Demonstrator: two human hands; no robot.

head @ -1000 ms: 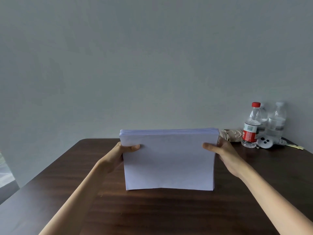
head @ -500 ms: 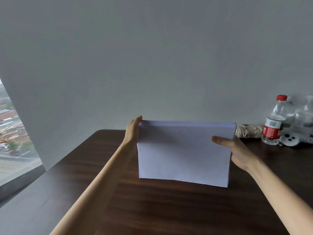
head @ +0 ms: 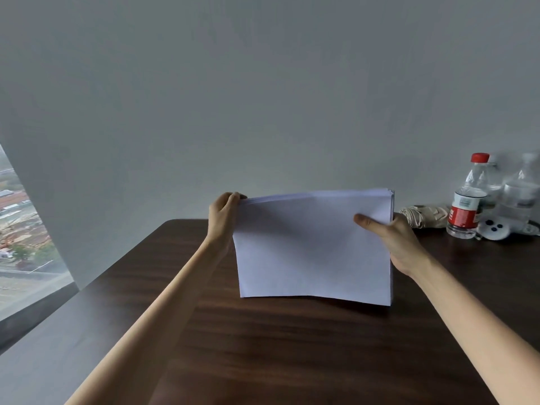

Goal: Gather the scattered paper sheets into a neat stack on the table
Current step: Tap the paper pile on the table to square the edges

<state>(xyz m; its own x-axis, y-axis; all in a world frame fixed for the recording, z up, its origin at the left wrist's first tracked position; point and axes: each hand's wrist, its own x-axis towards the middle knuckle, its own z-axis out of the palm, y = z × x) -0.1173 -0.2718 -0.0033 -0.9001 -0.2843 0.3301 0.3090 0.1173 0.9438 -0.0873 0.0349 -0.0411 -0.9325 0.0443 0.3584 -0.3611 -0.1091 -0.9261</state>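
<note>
The paper stack (head: pixel 314 247) stands on edge on the table (head: pixel 263 346). The right hand (head: pixel 394 238) pinches its right edge, and the left hand (head: pixel 223 217) curls over its top left corner. Sheets fan unevenly there, so a slack grip could let them slide apart. The bottle (head: pixel 466 200) beyond the stack's right risks a knock.

Dim, soft daylight from the left window (head: pixel 26 244); bottles (head: pixel 520 197) blurred.
</note>
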